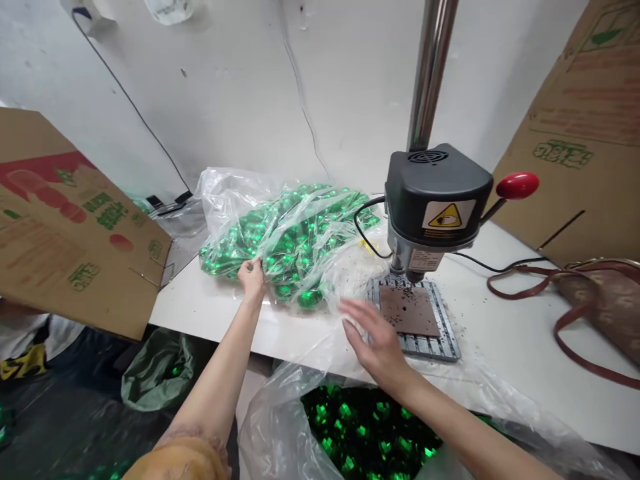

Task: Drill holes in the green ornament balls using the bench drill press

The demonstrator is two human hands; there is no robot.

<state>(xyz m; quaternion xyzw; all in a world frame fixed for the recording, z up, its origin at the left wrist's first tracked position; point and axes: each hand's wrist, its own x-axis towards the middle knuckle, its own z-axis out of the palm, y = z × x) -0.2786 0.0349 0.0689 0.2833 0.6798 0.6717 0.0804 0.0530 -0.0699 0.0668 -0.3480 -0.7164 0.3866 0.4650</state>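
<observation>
A clear plastic bag (300, 233) full of shiny green balls lies on the white table against the wall. My left hand (253, 275) pinches the film at the near side of this bag. To the right, my right hand (375, 340) hovers with its fingers apart, slightly blurred, between the bag and the drill press. Below it, a second clear bag (280, 420) hangs open at the table's front edge. Dark green faceted balls (365, 433) fill that lower bag. My right forearm passes over its opening.
A small drill press (440, 200) with a red-knobbed lever stands right; its slotted base (445, 347) holds a brown board (410, 310) with dark shavings. Cardboard boxes (75, 220) flank the table. A brown bag (600, 300) with a strap lies right. A green sack (157, 370) sits below.
</observation>
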